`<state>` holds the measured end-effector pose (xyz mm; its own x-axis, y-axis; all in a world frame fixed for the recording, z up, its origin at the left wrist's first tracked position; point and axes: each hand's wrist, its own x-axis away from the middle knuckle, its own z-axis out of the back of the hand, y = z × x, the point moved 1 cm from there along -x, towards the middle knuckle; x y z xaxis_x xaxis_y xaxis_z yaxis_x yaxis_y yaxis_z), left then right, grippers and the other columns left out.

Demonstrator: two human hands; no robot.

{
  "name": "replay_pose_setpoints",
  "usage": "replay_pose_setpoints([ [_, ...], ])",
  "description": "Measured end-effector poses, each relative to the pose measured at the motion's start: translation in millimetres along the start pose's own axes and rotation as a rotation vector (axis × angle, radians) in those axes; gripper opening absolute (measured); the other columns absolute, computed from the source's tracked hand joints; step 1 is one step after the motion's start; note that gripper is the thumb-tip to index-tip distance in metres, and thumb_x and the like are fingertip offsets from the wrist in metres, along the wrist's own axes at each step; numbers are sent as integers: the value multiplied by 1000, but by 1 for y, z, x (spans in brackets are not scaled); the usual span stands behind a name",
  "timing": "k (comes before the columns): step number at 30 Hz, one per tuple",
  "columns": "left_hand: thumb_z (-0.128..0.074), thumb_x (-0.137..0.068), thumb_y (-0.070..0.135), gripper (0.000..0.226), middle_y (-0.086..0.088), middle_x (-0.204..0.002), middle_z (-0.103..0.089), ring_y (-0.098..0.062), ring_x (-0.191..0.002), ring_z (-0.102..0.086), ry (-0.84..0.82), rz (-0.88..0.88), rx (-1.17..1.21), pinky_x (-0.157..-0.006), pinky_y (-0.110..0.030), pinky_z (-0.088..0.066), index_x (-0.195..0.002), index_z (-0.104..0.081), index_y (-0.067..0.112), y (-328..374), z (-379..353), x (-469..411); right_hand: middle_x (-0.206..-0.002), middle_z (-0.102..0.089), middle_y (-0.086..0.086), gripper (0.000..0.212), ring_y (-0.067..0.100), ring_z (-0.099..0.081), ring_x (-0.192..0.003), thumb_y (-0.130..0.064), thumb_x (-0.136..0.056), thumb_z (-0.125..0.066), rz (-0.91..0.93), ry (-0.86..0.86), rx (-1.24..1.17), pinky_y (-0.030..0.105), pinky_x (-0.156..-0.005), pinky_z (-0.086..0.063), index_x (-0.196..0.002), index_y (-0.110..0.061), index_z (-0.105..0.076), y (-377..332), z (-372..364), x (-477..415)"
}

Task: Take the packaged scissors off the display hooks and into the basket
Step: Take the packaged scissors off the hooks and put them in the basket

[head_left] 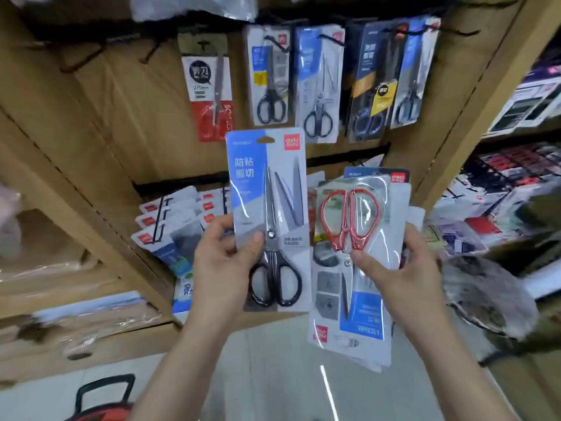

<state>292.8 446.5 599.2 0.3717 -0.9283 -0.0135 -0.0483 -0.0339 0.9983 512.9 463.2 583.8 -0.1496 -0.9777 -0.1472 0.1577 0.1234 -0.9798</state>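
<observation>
Black-handled, long axis upright: pinching that scissors pack (273, 208) in the left grip (221, 262), clutching the red-handled stack (352, 214) in the right grip (403, 275), holding both above and right of the basket (100, 413), left one nearer.

bare left hand (221, 262) and right hand (403, 278), bare forearms (170, 375), short fingernails
</observation>
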Motion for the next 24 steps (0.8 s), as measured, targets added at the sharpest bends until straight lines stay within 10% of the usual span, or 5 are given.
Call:
replay_pose_setpoints([
  [7,-63,-95,11,25,-6,-96,-77,-28,-87,-74,-96,23,-39,-87,-55,-56,-116,-58,23,2,-57,-56,-140,-30,-46,98,-21,-29,-132,-10,-75,-83,104,91,131,6,-107,-26,-142,-52,-25,9,33,-42],
  [16,-58,-97,4,48,4,-98,-77,-16,-91,-73,-168,-62,-42,-80,-36,-59,-132,-46,35,20,-75,-121,-103,-59,-50,34,-28,-47,-108,-13,-84,-73,107,-11,140,-9,-85,-28,-101,-43,-68,1,5,-89],
  [21,-56,-98,3,65,-14,-124,-66,-29,-111,-63,-153,-168,-77,-98,-36,-52,-131,-44,57,37,-65,-150,-96,-72,-27,22,-12,-62,-100,-9,-87,-70,130,-9,79,-2,-84,-37,-90,-30,-74,-11,-17,-114],
  [24,-56,-98,3,66,13,-144,-53,-14,-136,-48,-148,-236,-134,-117,-39,-36,-125,-47,63,42,-58,-165,-94,-73,-24,20,-9,-63,-97,-7,-88,-68,111,-14,40,0,-81,-39,-88,-27,-74,-15,-34,-124],
])
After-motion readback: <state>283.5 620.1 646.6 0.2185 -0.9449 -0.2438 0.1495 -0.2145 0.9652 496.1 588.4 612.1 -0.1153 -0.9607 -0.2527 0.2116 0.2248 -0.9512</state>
